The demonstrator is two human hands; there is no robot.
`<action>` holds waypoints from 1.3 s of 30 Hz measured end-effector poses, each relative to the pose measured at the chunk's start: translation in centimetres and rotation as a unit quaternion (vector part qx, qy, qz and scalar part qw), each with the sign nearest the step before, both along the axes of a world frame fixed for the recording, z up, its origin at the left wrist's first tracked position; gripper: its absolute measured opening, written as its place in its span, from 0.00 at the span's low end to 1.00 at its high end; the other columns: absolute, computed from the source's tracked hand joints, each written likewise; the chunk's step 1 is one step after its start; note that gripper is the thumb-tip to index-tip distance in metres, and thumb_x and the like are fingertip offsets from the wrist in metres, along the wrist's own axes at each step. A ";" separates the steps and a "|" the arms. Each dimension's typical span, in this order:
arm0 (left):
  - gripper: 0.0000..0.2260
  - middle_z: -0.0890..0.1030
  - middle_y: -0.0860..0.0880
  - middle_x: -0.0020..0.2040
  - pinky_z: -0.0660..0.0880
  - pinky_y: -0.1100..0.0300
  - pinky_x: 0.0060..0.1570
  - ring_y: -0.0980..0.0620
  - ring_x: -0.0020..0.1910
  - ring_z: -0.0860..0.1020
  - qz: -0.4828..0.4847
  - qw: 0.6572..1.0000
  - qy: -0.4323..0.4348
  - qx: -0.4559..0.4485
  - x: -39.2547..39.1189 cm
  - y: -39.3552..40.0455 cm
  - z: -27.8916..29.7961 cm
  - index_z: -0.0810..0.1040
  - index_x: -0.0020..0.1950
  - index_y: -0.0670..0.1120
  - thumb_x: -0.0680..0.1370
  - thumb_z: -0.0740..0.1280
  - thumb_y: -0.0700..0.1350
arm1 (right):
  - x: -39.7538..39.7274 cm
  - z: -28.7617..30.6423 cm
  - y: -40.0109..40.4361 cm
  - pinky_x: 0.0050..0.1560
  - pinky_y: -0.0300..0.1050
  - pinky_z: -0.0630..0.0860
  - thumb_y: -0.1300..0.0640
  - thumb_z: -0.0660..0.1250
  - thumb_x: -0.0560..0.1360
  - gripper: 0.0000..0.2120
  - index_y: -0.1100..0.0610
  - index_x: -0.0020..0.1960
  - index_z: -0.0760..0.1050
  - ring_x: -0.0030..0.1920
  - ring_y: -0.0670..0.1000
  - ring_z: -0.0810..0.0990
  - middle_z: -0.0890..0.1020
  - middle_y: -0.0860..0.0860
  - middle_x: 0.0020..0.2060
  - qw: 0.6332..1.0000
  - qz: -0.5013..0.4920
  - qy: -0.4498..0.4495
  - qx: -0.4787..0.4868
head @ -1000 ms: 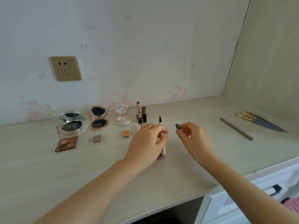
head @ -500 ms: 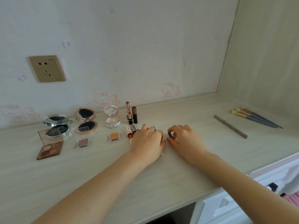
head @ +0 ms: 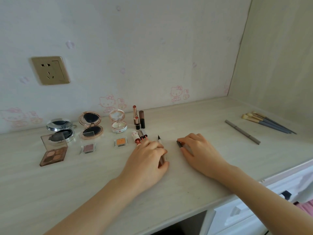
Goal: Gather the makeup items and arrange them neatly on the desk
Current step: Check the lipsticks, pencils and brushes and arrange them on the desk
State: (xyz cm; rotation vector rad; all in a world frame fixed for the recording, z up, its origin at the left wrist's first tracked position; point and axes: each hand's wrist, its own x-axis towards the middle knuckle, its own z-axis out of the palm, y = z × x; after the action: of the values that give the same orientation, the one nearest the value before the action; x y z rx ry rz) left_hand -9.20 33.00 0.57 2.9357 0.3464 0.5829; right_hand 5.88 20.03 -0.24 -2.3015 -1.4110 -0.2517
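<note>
The left hand [head: 149,160] is resting on the desk [head: 194,175] and gripping an uncapped liner pen [head: 160,143], fingers curled over its barrel; the dark tip is pointing toward the wall, just clear of the fingers. The right hand [head: 198,151] is lying just right of the pen, its fingertips pinching a small dark cap [head: 179,144] against the desk.

Taking the pen as the landmark: 3 short tubes [head: 141,136] are lying just left of it, 2 lipsticks [head: 138,118] are standing behind those, and beyond them to the left sit 3 open compacts [head: 90,126], 2 single shadow pans [head: 121,141] and a brown palette [head: 53,155]. Well to the right of the pen, a grey pencil [head: 242,132] and a bundle of brushes [head: 267,122] are waiting, not yet gathered.

The risks, as I judge them:
- The bare tip is sitting low over the pale desk; a tilt or drag of the left hand would probably be leaving a dark streak.
- The left knuckles are almost touching the tubes; a sideways nudge could be rolling them out of line or into the standing lipsticks, which look easy to topple.
- The cap is small and held only by fingertips; a loose pinch could be letting it slip and roll away.
- Left uncapped in the row, the pen may be marking its neighbours.
</note>
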 end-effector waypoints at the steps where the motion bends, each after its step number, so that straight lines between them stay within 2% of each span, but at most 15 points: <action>1: 0.16 0.75 0.58 0.61 0.64 0.60 0.64 0.55 0.63 0.67 0.000 1.000 -0.005 0.000 0.0 -0.1 0.0 0.78 0.62 0.52 0.77 0.62 0.53 | 0.0 0.0 0.0 0.57 0.45 0.70 0.55 0.58 0.80 0.16 0.51 0.66 0.73 0.56 0.53 0.72 0.76 0.48 0.58 1.000 0.002 -0.003 -0.002; 6: 0.17 0.77 0.58 0.59 0.65 0.61 0.61 0.53 0.62 0.67 0.038 0.999 -0.024 0.004 0.3 -0.6 -0.2 0.78 0.62 0.51 0.76 0.60 0.52 | -0.1 0.1 0.3 0.57 0.44 0.70 0.58 0.58 0.79 0.17 0.52 0.66 0.73 0.56 0.53 0.72 0.76 0.49 0.57 1.000 0.012 0.001 -0.010; 14: 0.16 0.77 0.54 0.56 0.67 0.59 0.58 0.50 0.59 0.68 0.096 0.995 0.001 -0.019 1.6 -0.6 0.3 0.80 0.57 0.50 0.72 0.63 0.53 | -0.4 0.3 2.6 0.56 0.43 0.70 0.60 0.60 0.79 0.15 0.53 0.63 0.77 0.55 0.54 0.74 0.77 0.51 0.56 0.999 0.045 0.012 -0.004; 24: 0.15 0.77 0.54 0.57 0.69 0.59 0.54 0.49 0.57 0.69 0.099 0.991 0.005 -0.087 2.0 0.6 0.5 0.81 0.56 0.53 0.71 0.65 0.49 | 0.0 0.5 4.7 0.56 0.39 0.69 0.64 0.61 0.77 0.14 0.56 0.59 0.79 0.54 0.53 0.76 0.80 0.54 0.52 0.994 0.091 0.062 0.018; 28: 0.16 0.77 0.54 0.56 0.67 0.60 0.56 0.49 0.58 0.67 0.102 0.992 -0.006 -0.075 2.0 0.9 0.4 0.81 0.58 0.53 0.71 0.66 0.50 | 0.0 0.4 4.9 0.57 0.39 0.70 0.63 0.62 0.76 0.14 0.55 0.59 0.79 0.54 0.52 0.77 0.80 0.53 0.52 0.992 0.105 0.069 0.026; 32: 0.14 0.78 0.55 0.52 0.67 0.60 0.56 0.50 0.57 0.68 0.112 0.992 -0.018 -0.057 2.1 1.3 0.3 0.81 0.56 0.54 0.71 0.67 0.53 | -0.1 0.5 5.2 0.57 0.40 0.71 0.63 0.63 0.76 0.13 0.55 0.58 0.79 0.54 0.50 0.77 0.80 0.52 0.53 0.990 0.115 0.071 0.032; 36: 0.11 0.78 0.54 0.42 0.69 0.60 0.48 0.51 0.49 0.69 0.120 0.989 -0.045 -0.068 2.0 1.2 0.3 0.83 0.47 0.53 0.71 0.65 0.54 | -0.3 0.6 5.6 0.57 0.39 0.70 0.63 0.63 0.76 0.13 0.55 0.59 0.79 0.55 0.50 0.77 0.80 0.52 0.53 0.989 0.128 0.074 0.025; 39: 0.11 0.76 0.55 0.39 0.67 0.61 0.44 0.52 0.47 0.69 0.116 0.990 -0.046 -0.066 1.9 1.4 0.3 0.83 0.46 0.54 0.71 0.65 0.56 | -0.4 0.7 5.9 0.56 0.36 0.69 0.63 0.63 0.76 0.13 0.55 0.59 0.79 0.54 0.50 0.77 0.81 0.52 0.53 0.988 0.133 0.073 0.026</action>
State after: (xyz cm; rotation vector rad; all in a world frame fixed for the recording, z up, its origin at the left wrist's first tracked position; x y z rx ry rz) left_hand -7.32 34.37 0.83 2.7510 0.6930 0.6929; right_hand 5.52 25.88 0.45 -2.0159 -1.5937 -0.0378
